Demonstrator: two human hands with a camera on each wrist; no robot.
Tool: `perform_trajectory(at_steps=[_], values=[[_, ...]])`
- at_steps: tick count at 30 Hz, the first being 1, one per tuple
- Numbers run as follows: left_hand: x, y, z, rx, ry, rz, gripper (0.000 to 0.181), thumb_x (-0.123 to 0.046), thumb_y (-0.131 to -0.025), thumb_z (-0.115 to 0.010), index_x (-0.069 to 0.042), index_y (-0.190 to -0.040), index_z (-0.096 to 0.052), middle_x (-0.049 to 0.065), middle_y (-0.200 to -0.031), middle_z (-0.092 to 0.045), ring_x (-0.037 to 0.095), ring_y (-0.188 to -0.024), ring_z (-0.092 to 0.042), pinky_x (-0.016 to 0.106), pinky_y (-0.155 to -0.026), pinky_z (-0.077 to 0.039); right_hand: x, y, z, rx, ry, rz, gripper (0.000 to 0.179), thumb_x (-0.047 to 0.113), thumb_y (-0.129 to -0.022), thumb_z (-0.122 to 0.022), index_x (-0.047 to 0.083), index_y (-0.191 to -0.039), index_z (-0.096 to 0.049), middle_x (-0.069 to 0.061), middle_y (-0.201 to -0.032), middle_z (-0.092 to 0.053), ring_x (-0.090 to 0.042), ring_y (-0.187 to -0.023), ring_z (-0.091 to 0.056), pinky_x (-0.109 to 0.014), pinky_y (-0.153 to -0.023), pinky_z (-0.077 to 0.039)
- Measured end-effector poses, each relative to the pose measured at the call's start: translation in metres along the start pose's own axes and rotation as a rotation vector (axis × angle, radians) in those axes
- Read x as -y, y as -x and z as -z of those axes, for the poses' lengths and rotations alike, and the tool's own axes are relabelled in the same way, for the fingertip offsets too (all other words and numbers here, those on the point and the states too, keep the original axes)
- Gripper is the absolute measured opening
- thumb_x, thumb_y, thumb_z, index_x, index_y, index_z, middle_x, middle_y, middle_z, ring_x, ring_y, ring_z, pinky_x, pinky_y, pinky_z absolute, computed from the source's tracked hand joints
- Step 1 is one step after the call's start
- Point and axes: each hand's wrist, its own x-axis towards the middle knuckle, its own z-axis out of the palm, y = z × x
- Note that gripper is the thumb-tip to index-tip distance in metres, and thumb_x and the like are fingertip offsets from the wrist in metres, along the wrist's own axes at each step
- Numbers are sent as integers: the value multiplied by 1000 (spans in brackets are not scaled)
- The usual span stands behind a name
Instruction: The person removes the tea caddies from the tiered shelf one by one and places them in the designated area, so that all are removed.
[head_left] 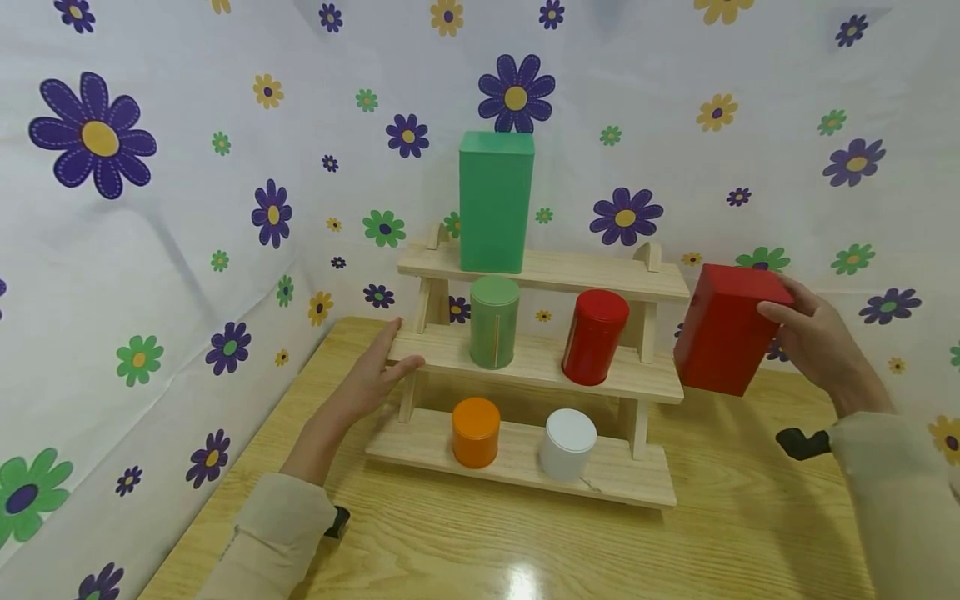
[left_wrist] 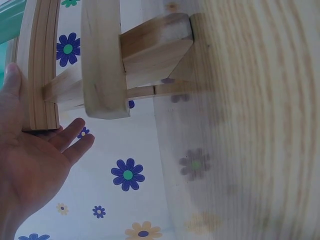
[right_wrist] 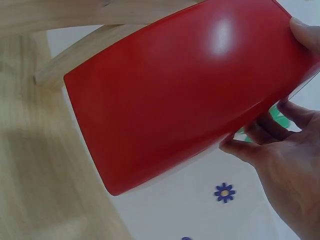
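A three-tier wooden shelf point(head_left: 538, 356) stands on the table. My left hand point(head_left: 372, 372) grips the left end of its middle tier; the left wrist view has the thumb on one face of the board point(left_wrist: 41, 107) and the fingers round the other. My right hand point(head_left: 825, 346) holds a tall red box point(head_left: 726, 333) near its upper end, raised and tilted just off the shelf's right side. Thumb and fingers clasp opposite sides of this box in the right wrist view.
A tall green box point(head_left: 495, 212) stands on the top tier. The middle tier carries a light green canister point(head_left: 492, 325) and a red canister point(head_left: 595, 342). Below sit an orange tin point(head_left: 476, 435) and a white tin point(head_left: 567, 446). A flowered cloth point(head_left: 187, 150) hangs behind and at left.
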Motion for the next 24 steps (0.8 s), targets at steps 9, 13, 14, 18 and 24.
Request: perform_trajectory(at_steps=[9,13,14,18,24], values=[[0,-1,0,-7,5,-19,90,-45,-105,-58,-3,-165,-6,21,-171,-8,41,-155,-14,59,-124,-14,-30,2,-8,15,-31,11,66,2,-108,-47,11,-165,-16,1,-151,-40,-11,-129,-48,-16,-99,-49],[-1,-1,0,-4,10,-13,90,-46,-105,-58,-4,-165,-7,21,-171,-8,41,-155,-16,59,-124,-14,-40,4,-11,17,-37,-9,64,3,-108,-47,13,-165,-18,2,-151,-40,-10,-128,-48,-15,-100,-48],[-1,-1,0,-2,9,-10,90,-46,-105,-58,-4,-165,-6,20,-171,-8,41,-155,-16,59,-124,-14,-42,5,-11,22,-36,-12,65,3,-108,-47,12,-165,-17,3,-150,-40,-10,-128,-48,-14,-100,-47],[-1,-1,-1,1,4,-1,90,-47,-105,-57,-5,-166,-6,20,-171,-8,41,-155,-15,59,-124,-14,-52,8,-10,24,-26,-44,67,5,-109,-47,9,-166,-11,2,-150,-39,-8,-127,-47,-12,-99,-46],[1,-1,-1,-5,10,-1,89,-47,-105,-57,-6,-166,-6,19,-172,-8,41,-155,-17,59,-124,-15,-62,12,-6,31,32,-81,71,7,-109,-47,15,-167,-7,-2,-161,-26,-6,-132,-41,-12,-103,-42]])
